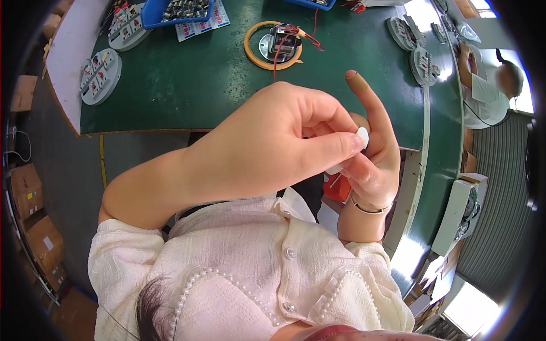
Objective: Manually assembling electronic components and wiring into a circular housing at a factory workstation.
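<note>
Our left hand (273, 150) is pinching its fingers (335, 145) together on a small white piece (362, 137), while our right hand (372, 153) is cupping it from behind, forefinger raised and wrapped in tan tape (358, 84). We are holding the piece near the chest, apart from the green desk (187, 85); we judge this a fitting step, calling next for steady grip. The desk edge is curving just beyond; the orange ring (256, 54) lies well apart.

Green table (187, 85); orange ring (256, 54); blue bin (153, 17); round white fixtures (99, 77).
</note>
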`<action>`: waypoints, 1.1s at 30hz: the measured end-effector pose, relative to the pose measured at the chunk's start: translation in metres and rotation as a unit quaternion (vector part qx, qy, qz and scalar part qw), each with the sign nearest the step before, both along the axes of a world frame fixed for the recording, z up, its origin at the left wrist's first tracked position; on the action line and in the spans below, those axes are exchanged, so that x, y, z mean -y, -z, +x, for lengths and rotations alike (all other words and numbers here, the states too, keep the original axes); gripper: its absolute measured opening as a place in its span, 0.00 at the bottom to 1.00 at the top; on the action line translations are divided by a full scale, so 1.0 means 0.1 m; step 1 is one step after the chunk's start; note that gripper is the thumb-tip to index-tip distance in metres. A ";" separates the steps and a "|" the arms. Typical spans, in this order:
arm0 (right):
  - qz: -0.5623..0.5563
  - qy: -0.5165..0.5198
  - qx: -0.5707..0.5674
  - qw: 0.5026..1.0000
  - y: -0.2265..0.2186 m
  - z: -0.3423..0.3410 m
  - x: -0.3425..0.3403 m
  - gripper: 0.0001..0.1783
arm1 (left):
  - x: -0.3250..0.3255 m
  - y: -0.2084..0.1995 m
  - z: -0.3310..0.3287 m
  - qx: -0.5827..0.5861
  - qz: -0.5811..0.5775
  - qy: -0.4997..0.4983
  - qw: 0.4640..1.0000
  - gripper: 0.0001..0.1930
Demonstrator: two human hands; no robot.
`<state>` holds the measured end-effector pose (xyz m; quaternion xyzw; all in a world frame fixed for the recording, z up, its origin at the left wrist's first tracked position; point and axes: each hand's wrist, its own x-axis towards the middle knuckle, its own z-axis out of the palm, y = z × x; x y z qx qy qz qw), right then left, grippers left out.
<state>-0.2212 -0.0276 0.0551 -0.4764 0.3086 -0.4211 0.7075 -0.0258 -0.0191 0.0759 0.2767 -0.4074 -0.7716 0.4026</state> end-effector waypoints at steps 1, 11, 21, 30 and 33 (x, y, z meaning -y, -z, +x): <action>-0.002 0.004 0.000 1.000 0.00 -0.01 0.01 0.52 | -0.01 0.00 0.00 0.010 -0.021 -0.002 1.000 0.09; 0.046 -0.008 0.074 0.996 -0.02 0.02 0.02 0.59 | -0.04 0.16 -0.09 0.012 -0.154 -0.049 0.987 0.08; 0.085 -0.018 0.097 0.991 -0.03 -0.01 0.00 0.62 | 0.01 0.20 -0.09 0.027 -0.266 -0.051 0.962 0.09; 0.089 -0.009 0.101 0.991 -0.07 0.02 -0.03 0.63 | 0.09 0.23 -0.09 0.029 -0.361 -0.052 0.930 0.10; 0.084 -0.008 0.105 0.991 -0.07 0.02 -0.03 0.63 | 0.11 0.24 -0.10 0.026 -0.385 -0.057 0.921 0.11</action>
